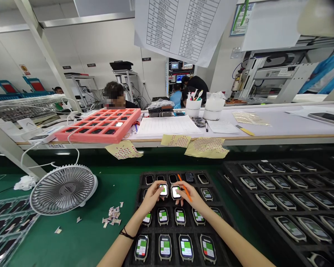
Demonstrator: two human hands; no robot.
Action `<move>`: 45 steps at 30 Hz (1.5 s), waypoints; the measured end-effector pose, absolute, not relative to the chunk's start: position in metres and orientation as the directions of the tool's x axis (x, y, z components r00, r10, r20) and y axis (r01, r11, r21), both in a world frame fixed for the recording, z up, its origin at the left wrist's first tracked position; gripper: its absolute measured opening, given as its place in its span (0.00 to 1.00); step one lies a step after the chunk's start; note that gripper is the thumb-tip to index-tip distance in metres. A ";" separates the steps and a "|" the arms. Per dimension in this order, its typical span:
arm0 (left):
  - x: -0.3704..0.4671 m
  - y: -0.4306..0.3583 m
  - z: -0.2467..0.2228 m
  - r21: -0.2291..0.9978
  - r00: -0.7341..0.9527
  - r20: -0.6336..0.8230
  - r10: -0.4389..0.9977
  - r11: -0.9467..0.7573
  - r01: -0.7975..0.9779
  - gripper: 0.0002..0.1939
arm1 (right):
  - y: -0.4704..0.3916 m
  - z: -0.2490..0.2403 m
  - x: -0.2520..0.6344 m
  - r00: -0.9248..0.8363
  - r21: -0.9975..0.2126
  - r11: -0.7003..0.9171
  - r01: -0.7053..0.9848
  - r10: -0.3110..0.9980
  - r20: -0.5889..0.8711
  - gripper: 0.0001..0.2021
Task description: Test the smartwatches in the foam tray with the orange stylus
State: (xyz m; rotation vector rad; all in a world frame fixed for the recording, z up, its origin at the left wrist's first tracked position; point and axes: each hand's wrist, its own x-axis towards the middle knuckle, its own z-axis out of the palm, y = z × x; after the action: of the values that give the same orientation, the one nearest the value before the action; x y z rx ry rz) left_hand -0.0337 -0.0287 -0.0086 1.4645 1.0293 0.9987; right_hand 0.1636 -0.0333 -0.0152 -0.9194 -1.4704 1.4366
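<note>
Two watches [163,190] clamped by left fingers [155,184], right fingers [181,183]; hanging sheet [178,27] numbered 48, 49, 50.

Hanging sheet [180,29], near top: printed table, left column numbered to 50, right column to 100; remaining characters unclear. Shelf-edge label [56,146], left: characters illegible. Watch screens [180,215]: text too small to read.

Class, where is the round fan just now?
In the head view, the fan sits at left on the green bench, beside the tray of dark screens.
</note>
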 end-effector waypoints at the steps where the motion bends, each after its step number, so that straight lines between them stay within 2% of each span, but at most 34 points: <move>1: -0.034 -0.028 -0.009 0.992 0.285 0.066 0.956 -0.094 0.088 0.21 | -0.033 -0.015 0.163 -0.359 -0.996 0.067 -0.066 0.929 0.086 0.16; 14: -0.033 -0.031 -0.011 0.992 0.324 0.098 0.941 -0.117 0.038 0.25 | -0.030 -0.026 0.163 -0.369 -0.985 0.114 -0.132 0.916 0.156 0.21; 22: -0.034 -0.028 -0.016 0.992 0.321 0.114 0.940 -0.122 0.006 0.25 | -0.030 -0.022 0.163 -0.320 -0.989 0.085 -0.117 0.940 0.118 0.19; 30: -0.036 -0.025 -0.014 0.983 0.265 0.097 0.959 -0.134 0.126 0.21 | -0.030 -0.017 0.165 -0.242 -0.992 0.076 -0.102 0.965 0.099 0.16; 35: -0.034 -0.026 -0.012 0.990 0.260 0.060 0.964 -0.091 0.108 0.23 | -0.032 -0.013 0.166 -0.175 -0.997 0.046 -0.068 0.983 0.058 0.15; 45: -0.032 -0.028 -0.010 0.985 0.282 0.123 0.951 -0.152 0.084 0.23 | -0.033 -0.011 0.165 -0.241 -0.995 0.072 -0.073 0.967 0.088 0.17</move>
State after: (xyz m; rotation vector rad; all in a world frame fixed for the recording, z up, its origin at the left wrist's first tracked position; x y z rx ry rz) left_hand -0.0320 -0.0283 -0.0104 1.5084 1.0026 1.0441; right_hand 0.1655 -0.0333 -0.0109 -0.9754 -1.3754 1.3544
